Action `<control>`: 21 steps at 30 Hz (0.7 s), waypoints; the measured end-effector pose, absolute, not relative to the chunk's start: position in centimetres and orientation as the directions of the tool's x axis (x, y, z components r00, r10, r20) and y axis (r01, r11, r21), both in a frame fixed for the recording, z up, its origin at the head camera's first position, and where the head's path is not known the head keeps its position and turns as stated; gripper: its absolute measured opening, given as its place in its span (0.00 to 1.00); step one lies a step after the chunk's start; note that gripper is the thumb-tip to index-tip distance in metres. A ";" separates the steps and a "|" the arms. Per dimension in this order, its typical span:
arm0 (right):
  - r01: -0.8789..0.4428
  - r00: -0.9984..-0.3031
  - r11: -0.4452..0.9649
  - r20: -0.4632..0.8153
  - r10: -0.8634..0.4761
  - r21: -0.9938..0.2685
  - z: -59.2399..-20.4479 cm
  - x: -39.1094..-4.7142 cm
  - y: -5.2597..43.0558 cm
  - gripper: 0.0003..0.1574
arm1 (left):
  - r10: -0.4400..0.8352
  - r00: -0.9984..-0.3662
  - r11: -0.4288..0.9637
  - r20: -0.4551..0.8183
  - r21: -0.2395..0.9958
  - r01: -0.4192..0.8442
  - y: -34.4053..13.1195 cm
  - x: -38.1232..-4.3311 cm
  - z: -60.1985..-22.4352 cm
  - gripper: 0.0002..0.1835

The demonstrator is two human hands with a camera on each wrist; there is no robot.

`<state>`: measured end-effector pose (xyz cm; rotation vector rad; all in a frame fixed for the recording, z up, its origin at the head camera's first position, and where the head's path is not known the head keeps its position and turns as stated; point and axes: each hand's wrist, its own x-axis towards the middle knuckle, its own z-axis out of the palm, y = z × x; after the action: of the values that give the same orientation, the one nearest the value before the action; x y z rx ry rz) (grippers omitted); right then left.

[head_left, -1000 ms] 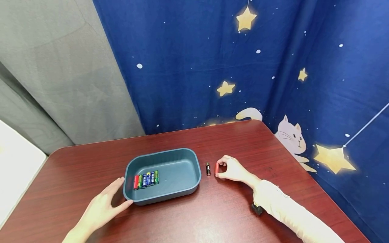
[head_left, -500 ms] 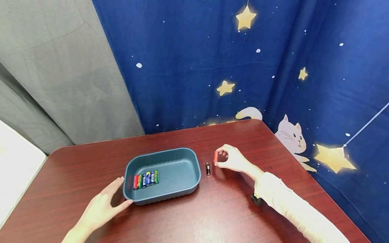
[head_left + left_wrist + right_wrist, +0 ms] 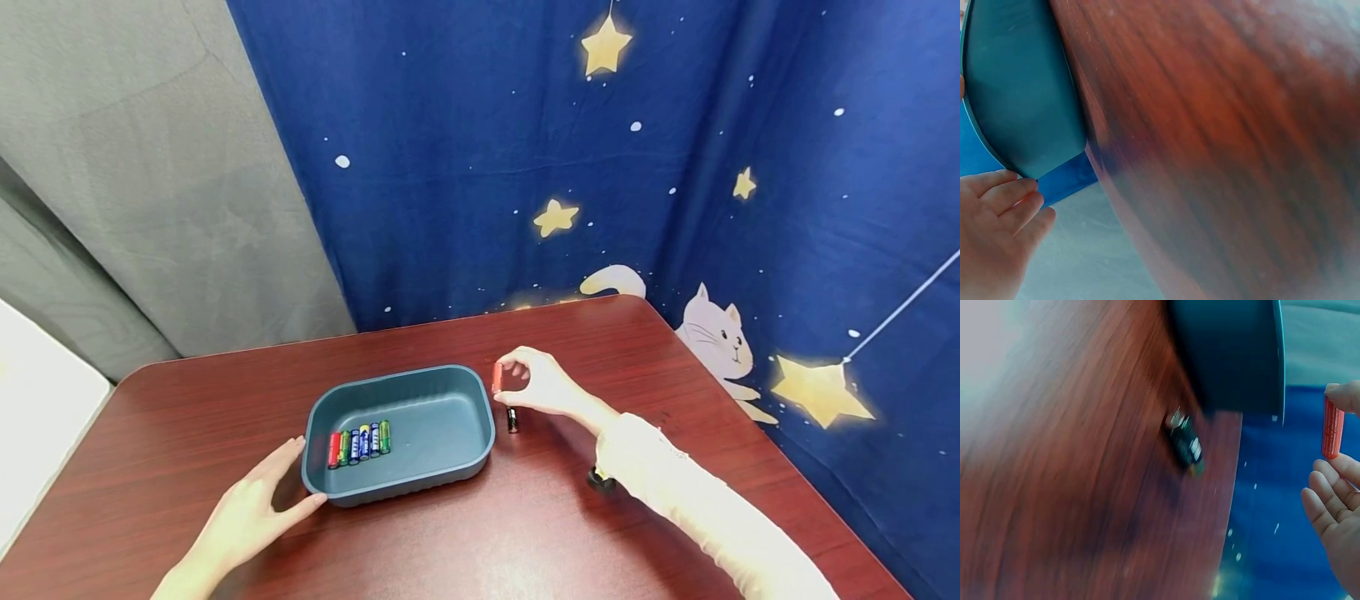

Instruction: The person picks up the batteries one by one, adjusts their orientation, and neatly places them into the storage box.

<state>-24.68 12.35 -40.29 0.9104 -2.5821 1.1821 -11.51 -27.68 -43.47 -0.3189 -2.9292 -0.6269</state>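
Note:
In the head view my right hand (image 3: 545, 385) pinches a red battery (image 3: 497, 377) by its ends, just off the right rim of the blue-grey plastic tray (image 3: 408, 483). The right wrist view shows this red battery (image 3: 1333, 428) between thumb and a fingertip. A black battery (image 3: 512, 419) lies on the table below that hand, partly covered by it. My left hand (image 3: 251, 508) rests at the tray's left end, its fairly straight fingers and thumb touching the rim. Inside the tray, a row of several batteries (image 3: 364, 442), red, green and blue, lies side by side at the left.
The tray stands on a dark red wooden table (image 3: 450, 550). Behind the table hang a grey curtain (image 3: 180, 208) and a blue curtain (image 3: 465, 167) with stars. A white surface (image 3: 37, 425) stands along the left edge.
My right hand has raised the red battery from the table and carried it left, over past the black battery to the tray's right rim. The left hand has stayed in place.

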 end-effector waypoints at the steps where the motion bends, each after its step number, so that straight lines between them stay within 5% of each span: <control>1: -0.597 -0.795 0.497 0.381 -0.472 -0.630 -40.2 -24.7 11.8 0.27 | 0.178 -0.969 0.891 0.170 0.389 0.232 -27.7 -11.5 -43.5 0.47; 21: -0.682 -0.702 0.437 0.359 -0.615 -0.586 -40.3 -24.8 2.5 0.28 | 0.171 -0.974 0.893 0.150 0.393 0.218 -27.7 -11.4 -43.2 0.47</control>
<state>-24.83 2.52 -40.31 1.1700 -2.5836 1.1208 -11.38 -27.68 -43.19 -0.3038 -2.9483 -0.6319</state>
